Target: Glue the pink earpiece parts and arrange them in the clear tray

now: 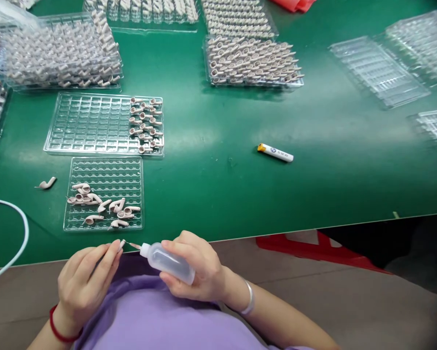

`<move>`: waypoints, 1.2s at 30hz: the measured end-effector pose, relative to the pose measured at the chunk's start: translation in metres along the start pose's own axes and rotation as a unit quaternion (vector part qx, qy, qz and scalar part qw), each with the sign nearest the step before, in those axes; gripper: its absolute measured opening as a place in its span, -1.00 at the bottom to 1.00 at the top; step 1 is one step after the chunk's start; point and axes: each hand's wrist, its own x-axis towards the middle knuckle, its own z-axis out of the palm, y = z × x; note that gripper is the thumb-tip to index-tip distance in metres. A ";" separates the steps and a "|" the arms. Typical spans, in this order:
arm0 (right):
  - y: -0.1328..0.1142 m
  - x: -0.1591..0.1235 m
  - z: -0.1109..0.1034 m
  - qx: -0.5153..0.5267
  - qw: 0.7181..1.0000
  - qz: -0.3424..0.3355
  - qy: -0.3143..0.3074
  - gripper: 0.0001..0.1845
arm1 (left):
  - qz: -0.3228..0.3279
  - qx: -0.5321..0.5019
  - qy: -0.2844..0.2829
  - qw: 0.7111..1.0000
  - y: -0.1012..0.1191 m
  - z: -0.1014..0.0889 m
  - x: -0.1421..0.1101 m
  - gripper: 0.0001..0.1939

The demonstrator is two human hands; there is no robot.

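Seemingly, dispensing is under way: at lower left, a pale piece (121,245) is pinched by the left hand (84,273), a squeeze bottle (170,263) grasped by the right hand (200,267). Steady aim of the nozzle (134,246) seems called for.

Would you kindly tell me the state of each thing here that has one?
Left hand: pinching an earbud-shaped piece
Right hand: gripping the squeeze bottle
Squeeze bottle: tilted, nozzle towards the held piece
Wide clear tray: partly filled, at its right end
Small clear tray: bearing loose pieces
White-and-yellow cylinder: lying on its side
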 end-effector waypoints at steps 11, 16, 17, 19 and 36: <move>0.000 0.000 -0.001 -0.013 1.000 0.003 -0.005 -0.36 | -0.010 0.000 0.001 1.000 -0.001 0.001 -0.002 -0.33; 0.000 -0.001 0.000 -0.014 1.000 -0.004 0.001 -0.36 | -0.011 0.000 -0.006 1.000 -0.001 0.002 -0.003 -0.32; 0.001 -0.001 0.000 -0.014 1.000 -0.002 0.000 -0.35 | -0.011 0.001 -0.005 1.000 -0.001 0.002 -0.003 -0.32; 0.001 -0.001 0.000 -0.014 1.000 0.000 -0.001 -0.33 | -0.012 0.002 -0.004 1.000 -0.002 0.002 -0.003 -0.31; 0.000 -0.002 0.001 -0.007 1.000 0.004 0.000 -0.32 | -0.015 -0.006 0.000 1.000 -0.002 0.002 -0.003 -0.36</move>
